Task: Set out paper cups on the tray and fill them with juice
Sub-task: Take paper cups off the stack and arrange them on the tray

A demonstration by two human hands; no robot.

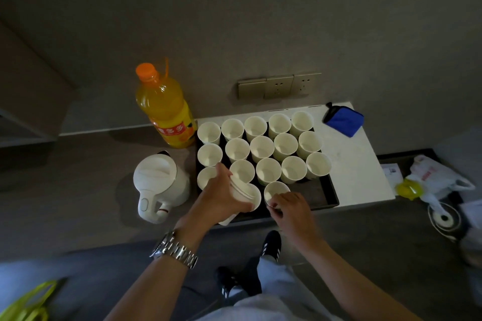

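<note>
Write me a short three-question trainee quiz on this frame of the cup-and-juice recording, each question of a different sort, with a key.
1. True or false: the juice bottle has its orange cap on.
2. Multiple choice: what does the left hand hold? A) the kettle B) a stack of paper cups C) the blue pouch
3. Short answer: which hand touches the lone cup nearest the tray's front edge?

Key
1. True.
2. B: its fingers wrap the stack of paper cups, while the kettle and blue pouch stand untouched.
3. The right hand.
</note>
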